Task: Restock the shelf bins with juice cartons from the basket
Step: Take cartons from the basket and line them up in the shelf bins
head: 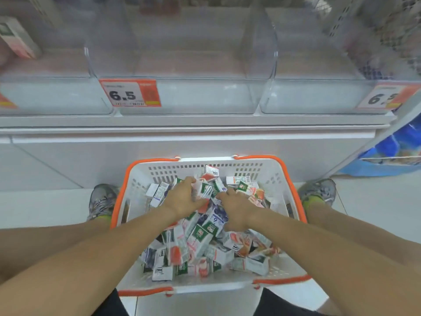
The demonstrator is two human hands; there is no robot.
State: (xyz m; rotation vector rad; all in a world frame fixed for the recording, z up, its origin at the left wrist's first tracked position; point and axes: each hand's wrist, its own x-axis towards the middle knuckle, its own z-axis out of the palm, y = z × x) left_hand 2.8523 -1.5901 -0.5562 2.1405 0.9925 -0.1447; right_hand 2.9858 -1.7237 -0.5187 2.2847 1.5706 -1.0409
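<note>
Juice cartons [206,233] are gathered loosely in the basket [276,179] by left hand [184,197] and right hand [237,207], fingers curled round several; an overfull handful could be dropped before the shelf bins [182,96].

At your feet the pale tiled floor [41,208] carries the basket [282,179] (white, orange-rimmed); above, the white shelf [182,120] holds clear bins [182,96]

White perforated plastic basket [268,176] with smooth orange plastic rim, holding small printed paperboard juice cartons [202,238] of faintly glossy finish. Clear glossy plastic shelf bins [182,65] on a smooth white shelf ledge [182,122], which looks like painted metal. Orange-and-white paper price label [130,93], matt.
</note>
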